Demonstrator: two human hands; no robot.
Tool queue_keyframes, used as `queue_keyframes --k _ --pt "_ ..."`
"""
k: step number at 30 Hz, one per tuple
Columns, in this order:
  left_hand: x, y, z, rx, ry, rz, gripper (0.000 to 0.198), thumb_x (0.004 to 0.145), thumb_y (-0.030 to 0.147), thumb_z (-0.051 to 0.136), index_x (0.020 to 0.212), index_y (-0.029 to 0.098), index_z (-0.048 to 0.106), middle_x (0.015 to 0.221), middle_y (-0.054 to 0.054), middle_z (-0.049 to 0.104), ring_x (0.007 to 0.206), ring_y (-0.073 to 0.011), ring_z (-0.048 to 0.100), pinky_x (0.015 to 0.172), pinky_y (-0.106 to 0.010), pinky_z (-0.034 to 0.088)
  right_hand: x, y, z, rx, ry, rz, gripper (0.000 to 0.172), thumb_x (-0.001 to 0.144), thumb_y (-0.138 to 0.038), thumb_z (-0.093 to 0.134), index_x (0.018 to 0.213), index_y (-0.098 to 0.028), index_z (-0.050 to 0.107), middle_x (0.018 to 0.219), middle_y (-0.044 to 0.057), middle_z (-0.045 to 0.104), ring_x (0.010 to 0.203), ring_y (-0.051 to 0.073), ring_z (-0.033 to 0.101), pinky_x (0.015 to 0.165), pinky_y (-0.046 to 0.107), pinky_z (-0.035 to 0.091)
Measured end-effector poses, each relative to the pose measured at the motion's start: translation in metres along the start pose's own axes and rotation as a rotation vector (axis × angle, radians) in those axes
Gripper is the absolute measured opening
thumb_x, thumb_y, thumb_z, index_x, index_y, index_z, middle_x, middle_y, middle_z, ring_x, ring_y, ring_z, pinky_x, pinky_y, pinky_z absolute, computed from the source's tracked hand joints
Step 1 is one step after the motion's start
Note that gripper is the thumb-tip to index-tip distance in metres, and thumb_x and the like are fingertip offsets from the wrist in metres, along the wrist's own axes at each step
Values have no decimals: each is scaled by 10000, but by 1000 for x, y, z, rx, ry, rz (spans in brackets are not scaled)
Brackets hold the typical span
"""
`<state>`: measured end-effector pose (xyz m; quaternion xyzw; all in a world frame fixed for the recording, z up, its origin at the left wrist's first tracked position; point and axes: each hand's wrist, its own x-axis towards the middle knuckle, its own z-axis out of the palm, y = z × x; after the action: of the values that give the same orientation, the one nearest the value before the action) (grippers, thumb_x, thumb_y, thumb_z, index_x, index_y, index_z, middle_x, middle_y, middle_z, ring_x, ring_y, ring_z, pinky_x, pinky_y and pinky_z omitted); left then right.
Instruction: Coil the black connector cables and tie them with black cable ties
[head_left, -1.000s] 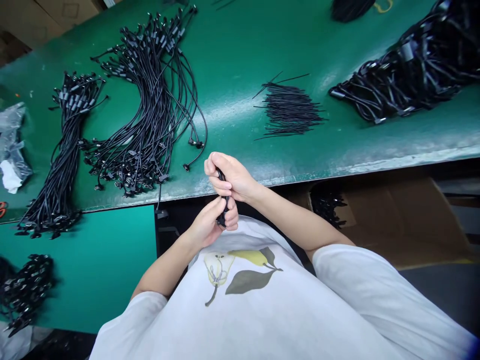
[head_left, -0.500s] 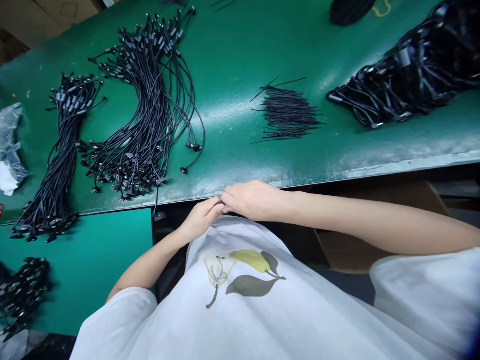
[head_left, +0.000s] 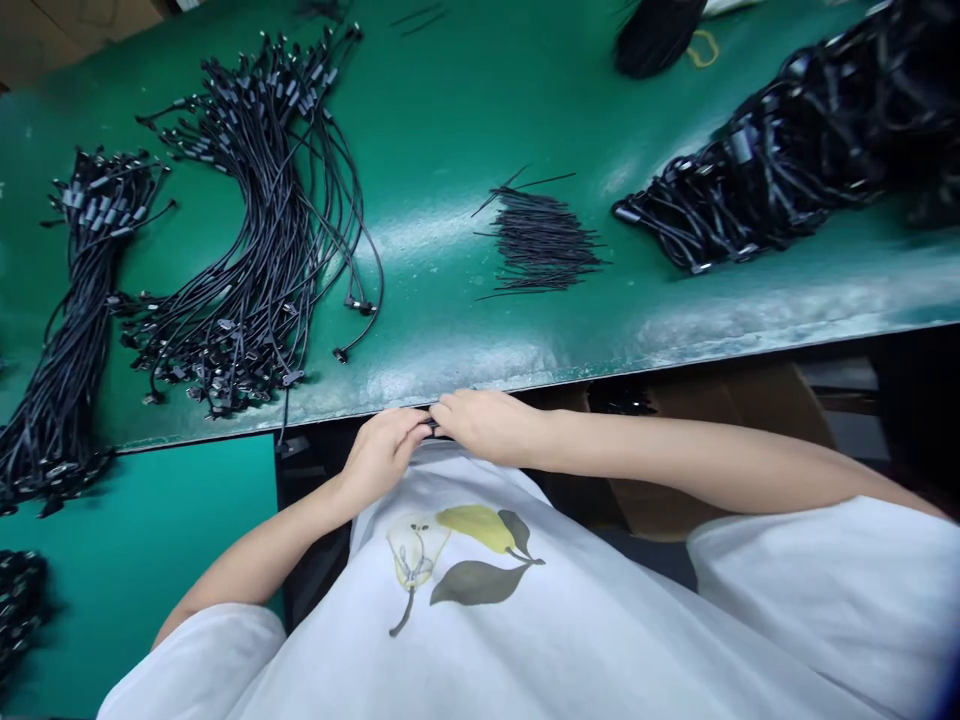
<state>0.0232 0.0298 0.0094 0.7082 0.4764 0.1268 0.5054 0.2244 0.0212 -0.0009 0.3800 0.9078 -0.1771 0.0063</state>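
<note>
My left hand (head_left: 384,450) and my right hand (head_left: 484,424) meet fingertip to fingertip just below the front edge of the green table (head_left: 465,90), above my white shirt. Both hands are closed around a small black cable piece (head_left: 430,428), of which only a sliver shows between them. A fan of black cables with connectors (head_left: 255,210) lies on the table to the upper left of my hands. A small pile of thin black ties (head_left: 540,240) lies straight ahead.
A second bundle of cables (head_left: 67,320) lies at the far left. A heap of coiled black cables (head_left: 780,150) fills the right back of the table. A cardboard box (head_left: 720,400) stands under the table on the right.
My hands have come down from in front of the table edge to just below it. My right hand turned palm down and its forearm now lies level; the black piece is mostly hidden.
</note>
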Motion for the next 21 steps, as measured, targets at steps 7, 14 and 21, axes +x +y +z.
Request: queue_keyframes --k 7,14,21 --pt "19 -3 5 -19 -157 -18 263 894 377 513 735 214 646 665 -8 579 643 -184 492 661 -280 363 -1 11 2 -21 51 -68 281 999 -212 340 966 -122 604 862 93 614 753 178 543 593 291 320" --pt "25 -9 3 -485 75 -205 392 837 538 573 736 162 625 568 26 420 578 -129 364 591 -257 293 -42 116 -20 183 625 417 364 1019 -293 300 1135 -213 635 1029 78 639 957 183 556 829 330 428" --pt "30 -1 14 -921 98 -327 378 761 475 719 877 120 660 611 30 435 559 -84 361 541 -230 281 -65 199 1 -207 590 749 351 984 -275 326 982 -172 662 1079 120 620 939 239 515 797 361 362"
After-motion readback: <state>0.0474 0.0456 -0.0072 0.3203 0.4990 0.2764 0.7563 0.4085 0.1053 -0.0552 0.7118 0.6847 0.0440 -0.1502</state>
